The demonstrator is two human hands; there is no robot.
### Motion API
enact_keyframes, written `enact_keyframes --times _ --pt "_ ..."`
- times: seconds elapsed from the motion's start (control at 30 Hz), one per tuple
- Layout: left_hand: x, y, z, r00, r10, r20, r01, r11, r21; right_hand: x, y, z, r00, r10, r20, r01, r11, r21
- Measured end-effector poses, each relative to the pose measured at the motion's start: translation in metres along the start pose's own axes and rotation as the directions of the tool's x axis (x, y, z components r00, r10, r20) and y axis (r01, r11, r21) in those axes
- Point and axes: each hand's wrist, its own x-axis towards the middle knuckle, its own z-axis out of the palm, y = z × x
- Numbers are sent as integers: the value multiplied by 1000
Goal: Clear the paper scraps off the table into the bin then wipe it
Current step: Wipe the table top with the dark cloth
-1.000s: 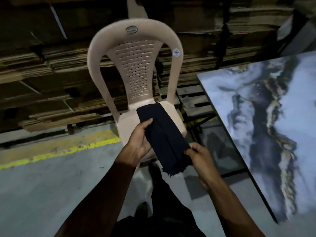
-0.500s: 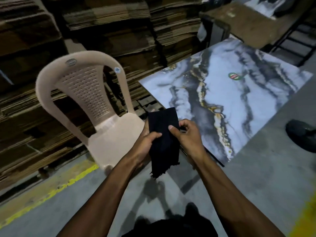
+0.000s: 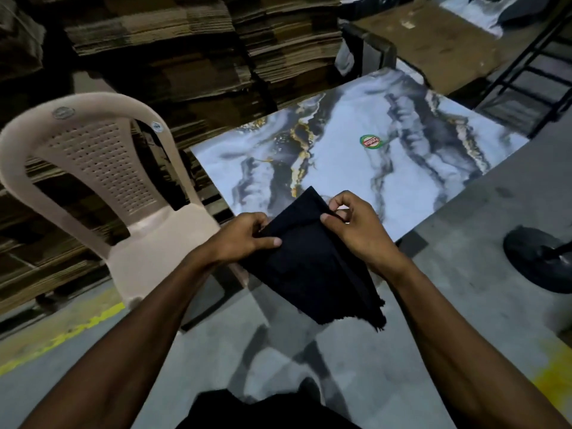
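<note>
A dark folded cloth (image 3: 312,267) hangs in the air in front of me, at the near corner of the marble-patterned table (image 3: 402,181). My left hand (image 3: 244,236) pinches the cloth's left edge with thumb on top. My right hand (image 3: 356,224) pinches its upper right edge between thumb and fingers. The cloth's frayed lower end hangs free above the floor. A round green and red sticker (image 3: 370,140) lies on the tabletop. No paper scraps or bin show in this view.
A beige plastic chair (image 3: 102,187) stands left of the table. Stacks of flattened cardboard (image 3: 201,51) fill the back. A black round stand base (image 3: 538,258) sits on the concrete floor at right. Yellow floor line (image 3: 62,339) runs at lower left.
My view has swung right from the chair to the table. Both hands lifted the cloth off the chair seat and carried it toward the table corner, the right hand shifting to its upper edge.
</note>
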Motion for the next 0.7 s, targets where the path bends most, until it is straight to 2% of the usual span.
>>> enact_keyframes --times 0.07,0.2,0.27,0.37,0.43,0.53,0.6,0.7 --pt "15 16 10 998 24 -50 -22 999 26 12 14 -23 997 61 -44 -61 998 14" --pt "57 29 29 988 39 -148 -23 994 106 55 42 -44 982 104 -155 -122 986 -112" --pt "73 23 41 986 -2 -168 25 991 133 71 55 -48 981 133 -142 -162 963 -218" --pt "83 11 57 975 -46 -218 74 990 124 75 73 -45 985 167 -42 -170 904 -392" --pt "85 2 65 966 -40 -256 75 989 128 67 88 -38 991 126 40 -84 832 -548" --pt "92 -17 70 929 -68 -364 113 988 103 54 108 -27 979 -2 204 151 679 -719" --pt "94 -35 69 901 -99 -422 166 978 126 51 122 -18 942 -65 328 306 565 -766" --pt "99 -66 60 841 -184 -509 326 923 204 58 133 -2 908 -67 413 396 458 -796"
